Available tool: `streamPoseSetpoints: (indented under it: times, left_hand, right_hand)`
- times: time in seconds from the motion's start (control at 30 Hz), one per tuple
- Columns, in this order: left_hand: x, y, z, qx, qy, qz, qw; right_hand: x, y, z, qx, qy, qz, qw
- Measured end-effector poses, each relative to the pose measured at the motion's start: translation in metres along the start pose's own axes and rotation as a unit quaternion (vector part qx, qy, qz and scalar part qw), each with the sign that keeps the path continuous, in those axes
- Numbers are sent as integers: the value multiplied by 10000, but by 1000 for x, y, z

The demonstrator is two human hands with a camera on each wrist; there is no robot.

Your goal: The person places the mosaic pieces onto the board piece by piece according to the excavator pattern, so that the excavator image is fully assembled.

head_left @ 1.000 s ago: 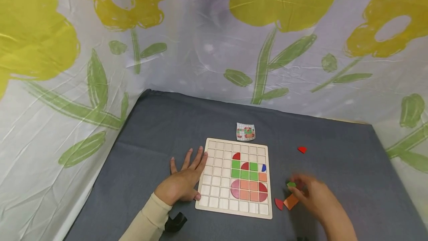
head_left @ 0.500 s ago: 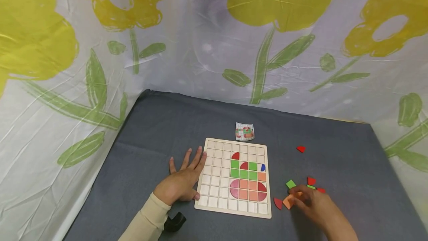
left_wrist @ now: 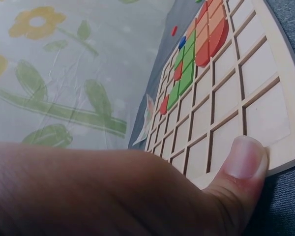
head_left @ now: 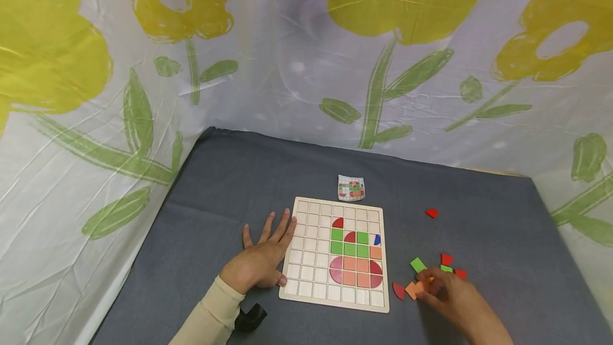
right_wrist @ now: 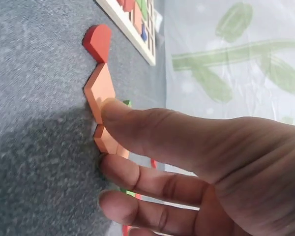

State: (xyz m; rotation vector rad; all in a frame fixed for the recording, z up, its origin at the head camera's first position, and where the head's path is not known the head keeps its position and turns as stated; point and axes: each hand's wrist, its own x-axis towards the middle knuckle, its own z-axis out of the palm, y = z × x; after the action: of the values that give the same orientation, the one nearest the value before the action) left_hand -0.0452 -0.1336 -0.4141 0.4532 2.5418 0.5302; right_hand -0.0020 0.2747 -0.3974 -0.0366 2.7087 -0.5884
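Observation:
My left hand (head_left: 256,266) lies with fingers spread along the left side of a wooden grid board (head_left: 306,296). Its thumb (left_wrist: 243,162) rests on the board's rim near a corner. Red, green, orange and blue pieces fill part of the grid. Right of the board, my right hand (head_left: 455,294) pinches an orange tile (right_wrist: 107,140) low over the cloth between thumb and forefinger, partly hidden by them. Touching the thumb is another orange tile (right_wrist: 99,91), beside a red quarter-circle piece (right_wrist: 98,42). A green tile (head_left: 417,265) lies just beyond the fingers.
Several red pieces, such as a red piece (head_left: 446,259), and a green piece (head_left: 446,269) lie past the right hand. Farther back is a lone red piece (head_left: 432,213). A patterned card (head_left: 351,188) lies behind the board. A black object (head_left: 250,318) sits by the left sleeve.
My right hand has come down from beside the green tile onto the orange tiles, uncovering red and green pieces behind it. The left hand stays in place.

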Motion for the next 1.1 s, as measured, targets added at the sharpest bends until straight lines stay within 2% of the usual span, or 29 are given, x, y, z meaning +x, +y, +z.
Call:
streamPoseSetpoints:
  times: [0.17,0.37,0.5,0.63,0.7,0.8,0.93,1.1]
  left_hand:
    - [0,0,1,48,1,-5,10000]
    - [0,-1,2,64,46,-7,10000]
    - [0,-1,2,68,48,-1,10000]
    - [0,0,1,91,39,-13,10000]
    - [1,0,1,87,34,-21,10000]
    - [1,0,1,90,32,-26,10000]
    - [1,0,1,98,18,-25,9999]
    - [1,0,1,84,2,-19,10000]
  right_hand:
    - [-5,7,1,-44,30,-220,9997]
    - [-8,15,3,-159,177,-135,9996]
    - [-13,25,8,-327,814,-578,9945]
    - [-17,34,13,-692,1607,-1133,9780]
    - [-17,37,13,-837,1833,-1273,9712]
    - [-16,38,11,-893,1717,-1073,9752]
    - [-15,37,7,-839,1357,-700,9847]
    - [-18,38,5,-839,1426,-668,9840]
